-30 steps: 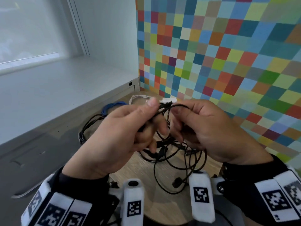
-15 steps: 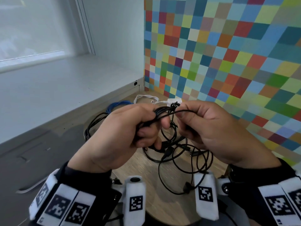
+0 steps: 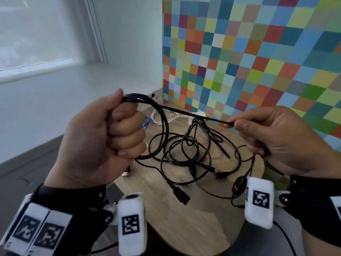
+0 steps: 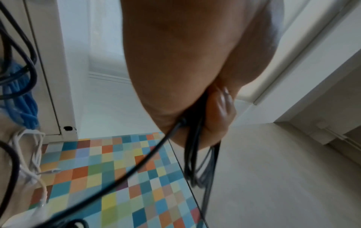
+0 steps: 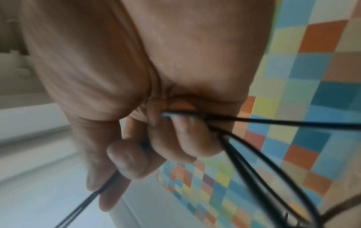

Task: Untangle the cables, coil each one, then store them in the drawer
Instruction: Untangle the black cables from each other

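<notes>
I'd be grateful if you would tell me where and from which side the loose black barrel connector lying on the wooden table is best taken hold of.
Pinch the black barrel connector across its stiff cylindrical body, coming from above. It lies flat on the wooden table, free of the tangle's loops, while its thin cord would bend. The right hand is nearer, though it now pinches a black cable.

Black cables (image 3: 177,152), white cable (image 3: 160,118), blue cable (image 3: 145,124), wood-grain table (image 3: 184,228), multicoloured checkered wall (image 3: 239,61).
</notes>
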Demonstrator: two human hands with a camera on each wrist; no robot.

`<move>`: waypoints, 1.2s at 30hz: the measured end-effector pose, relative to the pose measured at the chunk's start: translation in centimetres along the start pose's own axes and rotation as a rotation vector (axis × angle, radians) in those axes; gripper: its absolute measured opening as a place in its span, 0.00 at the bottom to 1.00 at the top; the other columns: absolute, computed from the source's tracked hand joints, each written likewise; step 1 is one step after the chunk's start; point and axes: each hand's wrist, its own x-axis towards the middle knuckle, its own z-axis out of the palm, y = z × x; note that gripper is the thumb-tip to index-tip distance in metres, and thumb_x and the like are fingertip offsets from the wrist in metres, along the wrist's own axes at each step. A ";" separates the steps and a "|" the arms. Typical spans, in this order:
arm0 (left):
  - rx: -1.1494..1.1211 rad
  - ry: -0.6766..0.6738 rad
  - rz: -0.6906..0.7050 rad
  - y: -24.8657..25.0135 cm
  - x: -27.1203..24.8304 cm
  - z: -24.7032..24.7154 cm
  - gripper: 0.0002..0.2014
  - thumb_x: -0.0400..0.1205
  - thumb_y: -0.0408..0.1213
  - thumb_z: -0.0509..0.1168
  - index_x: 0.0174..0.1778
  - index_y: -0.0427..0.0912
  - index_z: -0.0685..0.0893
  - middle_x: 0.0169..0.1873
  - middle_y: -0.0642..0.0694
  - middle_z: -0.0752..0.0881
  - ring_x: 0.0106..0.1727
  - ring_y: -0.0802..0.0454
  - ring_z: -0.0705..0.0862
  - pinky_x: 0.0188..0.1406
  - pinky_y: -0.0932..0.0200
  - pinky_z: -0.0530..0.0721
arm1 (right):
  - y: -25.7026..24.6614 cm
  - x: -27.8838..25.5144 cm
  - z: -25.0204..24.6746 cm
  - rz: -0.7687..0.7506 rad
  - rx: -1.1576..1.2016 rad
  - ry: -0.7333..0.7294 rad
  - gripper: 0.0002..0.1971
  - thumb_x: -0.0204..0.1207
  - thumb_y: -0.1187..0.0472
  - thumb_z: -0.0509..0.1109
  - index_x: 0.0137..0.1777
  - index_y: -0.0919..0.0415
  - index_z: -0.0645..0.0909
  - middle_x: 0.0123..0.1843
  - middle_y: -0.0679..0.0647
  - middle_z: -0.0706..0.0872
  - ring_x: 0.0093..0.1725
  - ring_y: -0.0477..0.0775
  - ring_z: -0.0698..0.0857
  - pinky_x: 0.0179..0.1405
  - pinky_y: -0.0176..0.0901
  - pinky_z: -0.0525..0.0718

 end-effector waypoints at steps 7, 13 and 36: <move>-0.122 0.133 0.122 -0.7 0.8 0.1 0.14 0.84 0.49 0.52 0.33 0.50 0.67 0.23 0.57 0.58 0.21 0.58 0.52 0.20 0.62 0.55 | 0.2 0.1 -0.6 0.000 -0.350 0.160 0.14 0.66 0.43 0.74 0.41 0.51 0.95 0.23 0.55 0.81 0.27 0.52 0.76 0.35 0.50 0.78; -0.072 0.334 0.340 -0.1 0.9 -0.3 0.15 0.90 0.43 0.50 0.36 0.52 0.70 0.27 0.55 0.58 0.22 0.58 0.56 0.23 0.64 0.61 | 1.2 0.6 -1.7 0.021 -0.381 0.317 0.08 0.83 0.60 0.75 0.44 0.51 0.93 0.24 0.50 0.83 0.26 0.54 0.80 0.34 0.53 0.85; -0.100 0.670 0.749 1.3 0.6 -4.8 0.21 0.90 0.34 0.49 0.33 0.51 0.76 0.26 0.55 0.65 0.23 0.56 0.62 0.23 0.63 0.69 | 1.7 0.6 -3.3 0.024 -0.804 0.458 0.11 0.85 0.62 0.72 0.49 0.42 0.90 0.47 0.37 0.86 0.49 0.46 0.84 0.52 0.44 0.80</move>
